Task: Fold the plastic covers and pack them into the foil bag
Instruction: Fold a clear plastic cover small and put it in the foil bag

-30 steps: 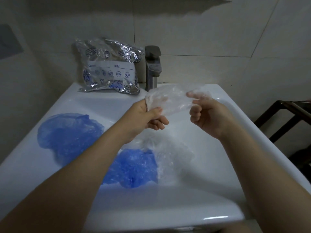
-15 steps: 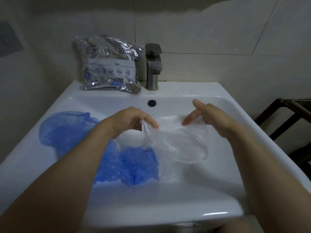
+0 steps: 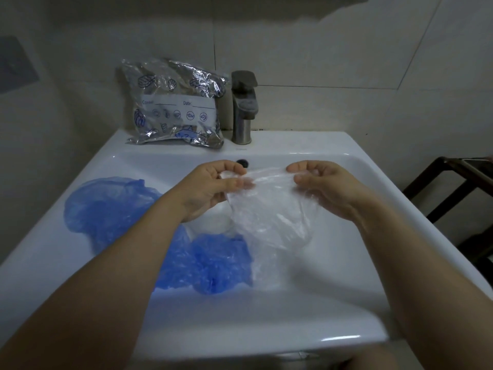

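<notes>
Nearest to where the person stands is the front rim of a white sink (image 3: 240, 335), and both bare forearms reach over it into the basin. Lying in the basin just past that rim is a crumpled blue plastic cover (image 3: 213, 263), partly under the left forearm, with a patch of clear film (image 3: 266, 273) touching its right edge on the basin floor. Farther left, a second blue cover (image 3: 106, 204) is spread over the left slope of the basin and up toward its edge. Above the middle of the basin both hands hold one clear plastic cover (image 3: 269, 214) in the air: the left hand (image 3: 213, 188) pinches its top edge between thumb and curled fingers, and the right hand (image 3: 322, 185) grips the same edge a short way to the right, fingers bent round the film. The edge runs taut between them and the rest of the cover hangs down in a loose pouch. Just beyond the hands is the dark overflow hole (image 3: 242, 163) in the far basin wall. On the far ledge stands a metal faucet (image 3: 244, 108), and just beside it to the left the silver foil bag (image 3: 176, 105), printed with blue sea creatures and a white label, leans against the tiled wall (image 3: 320, 49). At the far right edge is a dark wooden frame (image 3: 453, 188).
</notes>
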{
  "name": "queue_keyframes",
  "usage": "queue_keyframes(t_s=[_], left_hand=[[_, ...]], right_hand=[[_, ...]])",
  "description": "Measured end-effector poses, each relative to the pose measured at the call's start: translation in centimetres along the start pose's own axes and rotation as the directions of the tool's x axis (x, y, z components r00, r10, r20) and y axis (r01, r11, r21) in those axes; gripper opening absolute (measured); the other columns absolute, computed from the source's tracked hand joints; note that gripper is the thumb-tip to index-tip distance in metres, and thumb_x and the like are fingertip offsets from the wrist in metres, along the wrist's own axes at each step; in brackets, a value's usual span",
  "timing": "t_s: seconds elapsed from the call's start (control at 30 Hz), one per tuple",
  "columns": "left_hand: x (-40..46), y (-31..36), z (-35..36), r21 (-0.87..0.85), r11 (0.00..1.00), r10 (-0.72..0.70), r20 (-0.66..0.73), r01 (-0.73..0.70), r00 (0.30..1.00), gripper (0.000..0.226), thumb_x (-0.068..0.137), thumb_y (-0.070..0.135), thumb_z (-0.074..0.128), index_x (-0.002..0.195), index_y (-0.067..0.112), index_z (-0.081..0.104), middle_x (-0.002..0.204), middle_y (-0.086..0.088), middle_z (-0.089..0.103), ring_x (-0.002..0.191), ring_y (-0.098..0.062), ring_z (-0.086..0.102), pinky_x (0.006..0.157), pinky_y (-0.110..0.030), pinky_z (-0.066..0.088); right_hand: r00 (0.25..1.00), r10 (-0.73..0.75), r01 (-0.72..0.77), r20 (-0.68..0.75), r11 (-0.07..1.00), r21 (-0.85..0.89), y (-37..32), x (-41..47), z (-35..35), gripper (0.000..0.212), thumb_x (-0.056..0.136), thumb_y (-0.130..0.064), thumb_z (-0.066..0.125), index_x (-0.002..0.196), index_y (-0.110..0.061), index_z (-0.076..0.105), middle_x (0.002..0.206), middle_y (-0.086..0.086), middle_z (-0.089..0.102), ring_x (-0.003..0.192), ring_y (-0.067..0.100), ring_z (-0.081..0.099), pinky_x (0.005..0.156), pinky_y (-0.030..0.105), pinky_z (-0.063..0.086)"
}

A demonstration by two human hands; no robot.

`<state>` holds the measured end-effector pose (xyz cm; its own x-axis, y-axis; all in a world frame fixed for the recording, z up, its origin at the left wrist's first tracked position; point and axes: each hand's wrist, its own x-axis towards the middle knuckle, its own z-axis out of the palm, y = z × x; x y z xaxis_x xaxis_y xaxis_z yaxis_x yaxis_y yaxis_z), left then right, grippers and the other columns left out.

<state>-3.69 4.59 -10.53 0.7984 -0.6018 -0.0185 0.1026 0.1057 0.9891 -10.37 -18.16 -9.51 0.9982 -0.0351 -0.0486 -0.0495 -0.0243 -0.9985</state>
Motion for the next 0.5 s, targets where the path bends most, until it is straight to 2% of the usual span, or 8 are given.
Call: queue_keyframes(t_s=[0.07, 0.17, 0.23, 0.3, 0.37, 0.43, 0.5], left_hand=[[0.0, 0.0, 0.0, -0.069, 0.998, -0.014, 0.01, 0.014, 1.0, 0.02, 0.079, -0.003, 0.055, 0.092, 0.012, 0.061, 0.085, -0.003, 0.074, 0.084, -0.011, 0.07, 0.072, -0.022, 0.056], [0.2, 0.1, 0.1, -0.04, 0.999, 0.0, 0.005, 0.0, 1.0, 0.026, 0.083, -0.007, 0.053, 0.094, 0.012, 0.064, 0.084, 0.003, 0.074, 0.08, -0.007, 0.069, 0.073, -0.019, 0.055], [0.3, 0.0, 0.2, 0.064, 0.998, -0.002, -0.031, 0.004, 1.0, 0.023, 0.083, -0.005, 0.056, 0.089, 0.014, 0.067, 0.082, 0.006, 0.074, 0.083, -0.006, 0.067, 0.083, -0.02, 0.053], [0.4, -0.1, 0.5, 0.157, 0.988, -0.001, -0.093, 0.016, 0.996, 0.017, 0.082, 0.0, 0.063, 0.088, 0.015, 0.068, 0.082, 0.004, 0.073, 0.084, -0.009, 0.066, 0.087, -0.024, 0.05], [0.7, -0.1, 1.0, 0.196, 0.98, 0.01, -0.175, 0.025, 0.984, 0.014, 0.08, 0.004, 0.067, 0.089, 0.015, 0.067, 0.084, -0.002, 0.07, 0.08, -0.012, 0.065, 0.081, -0.025, 0.051], [0.9, -0.3, 1.3, 0.228, 0.974, 0.035, -0.234, 0.02, 0.972, 0.011, 0.085, 0.006, 0.064, 0.09, 0.016, 0.064, 0.084, -0.003, 0.067, 0.075, -0.012, 0.063, 0.075, -0.023, 0.051], [1.1, -0.5, 1.3, 0.299, 0.954, 0.056, -0.253, 0.023, 0.966, 0.009, 0.089, 0.012, 0.06, 0.087, 0.02, 0.063, 0.085, -0.001, 0.064, 0.077, -0.013, 0.06, 0.077, -0.026, 0.048]], right_hand=[[0.999, -0.045, 0.045, -0.007, 0.997, -0.057, -0.1, 0.0, 0.0, 0.02, 0.088, 0.006, 0.053, 0.102, -0.003, 0.064, 0.088, 0.01, 0.067, 0.078, 0.019, 0.065, 0.077, 0.026, 0.056], [0.989, -0.141, 0.124, -0.037, 0.945, -0.304, -0.2, -0.1, 0.2, 0.022, 0.085, 0.003, 0.059, 0.105, -0.005, 0.065, 0.096, 0.008, 0.068, 0.087, 0.016, 0.065, 0.085, 0.022, 0.053], [0.978, -0.201, 0.165, -0.055, 0.906, -0.389, -0.3, -0.1, 0.4, 0.015, 0.086, -0.001, 0.061, 0.093, -0.012, 0.067, 0.088, 0.002, 0.068, 0.081, 0.009, 0.064, 0.079, 0.015, 0.05], [0.973, -0.221, 0.17, -0.07, 0.886, -0.432, -0.2, -0.1, 0.4, 0.013, 0.087, -0.005, 0.061, 0.084, -0.016, 0.067, 0.083, 0.0, 0.067, 0.075, 0.005, 0.06, 0.073, 0.01, 0.047], [0.972, -0.222, 0.152, -0.072, 0.837, -0.525, 0.0, 0.1, 0.1, 0.013, 0.089, -0.013, 0.061, 0.079, -0.019, 0.067, 0.081, 0.0, 0.066, 0.069, 0.003, 0.056, 0.065, 0.009, 0.042], [0.976, -0.211, 0.135, -0.064, 0.803, -0.581, 0.2, 0.2, -0.3, 0.014, 0.089, -0.019, 0.062, 0.076, -0.021, 0.067, 0.081, -0.002, 0.062, 0.065, -0.001, 0.052, 0.061, 0.008, 0.038], [0.975, -0.215, 0.143, -0.055, 0.8, -0.583, 0.5, 0.3, -0.7, 0.011, 0.088, -0.021, 0.063, 0.079, -0.018, 0.069, 0.093, -0.002, 0.062, 0.081, 0.005, 0.057, 0.077, 0.014, 0.042]])
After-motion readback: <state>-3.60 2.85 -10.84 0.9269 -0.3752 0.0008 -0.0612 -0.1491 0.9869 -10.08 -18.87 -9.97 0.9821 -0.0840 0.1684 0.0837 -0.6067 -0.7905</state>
